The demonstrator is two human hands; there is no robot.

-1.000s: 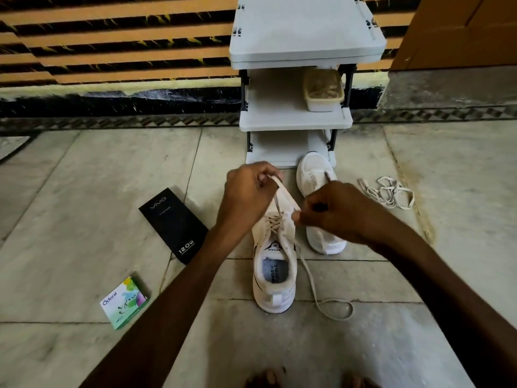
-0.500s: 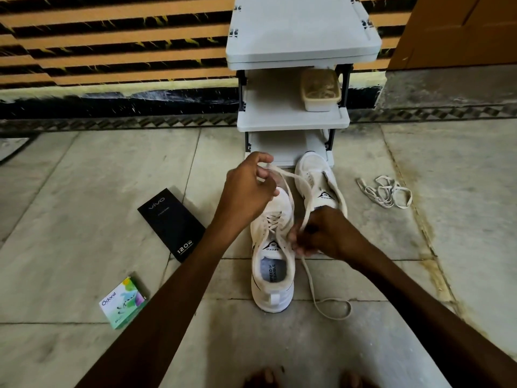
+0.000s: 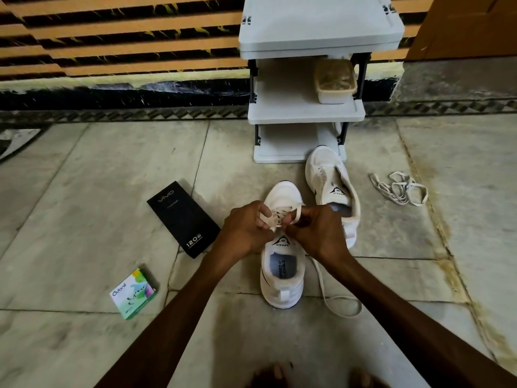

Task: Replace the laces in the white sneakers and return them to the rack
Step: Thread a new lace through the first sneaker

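Note:
A white sneaker [image 3: 281,278] stands on the stone floor with its heel toward me. Over its eyelets my left hand [image 3: 246,229] and my right hand [image 3: 314,232] each pinch a part of the cream lace [image 3: 326,292], fingertips nearly touching. The lace's free end loops on the floor right of the heel. A second white sneaker [image 3: 333,189], without a lace, lies behind and to the right, its toe at the foot of the grey rack [image 3: 305,113]. A loose bundle of laces [image 3: 400,189] lies further right.
A black phone box [image 3: 183,218] and a small green box [image 3: 133,294] lie on the floor to the left. A lidded plastic container [image 3: 335,81] sits on the rack's middle shelf. My toes [image 3: 275,375] show at the bottom edge. A wall runs behind the rack.
My left hand came down from holding the lace high near the toe. Both hands have met over the eyelets, and the raised lace loop is gone.

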